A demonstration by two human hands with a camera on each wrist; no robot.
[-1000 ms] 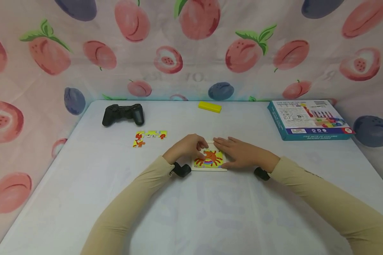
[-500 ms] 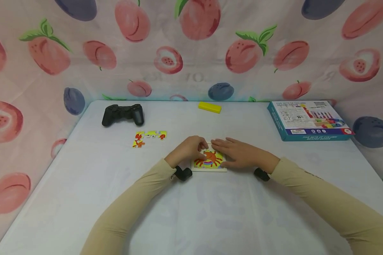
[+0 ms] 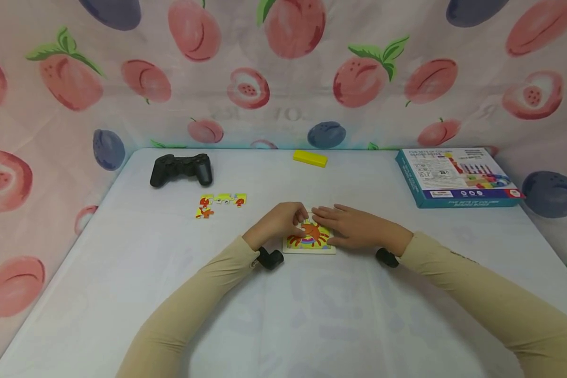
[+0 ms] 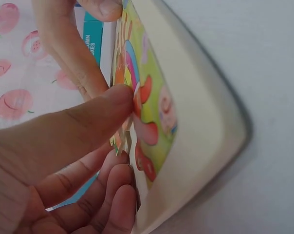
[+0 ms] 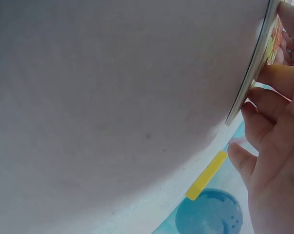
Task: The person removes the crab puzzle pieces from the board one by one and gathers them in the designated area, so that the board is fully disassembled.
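Puzzle point(image 3: 314, 237), apparently part-filled; loose pieces point(image 3: 223, 199) remain, well apart. Left hand point(image 3: 279, 220), seemingly pinching one piece point(image 4: 120, 146). Right hand point(image 3: 359, 229), fingers straight, resting at its edge.

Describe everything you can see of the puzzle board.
The puzzle board is a thin, squarish tray with a pale, wooden-looking rim and rounded corner. Its picture shows an orange, crab-like creature with a rainbow stripe on yellow. It lies on the white table. The right hand touches its right side; the left hand's thumb appears to touch the picture. Both hands hide part.
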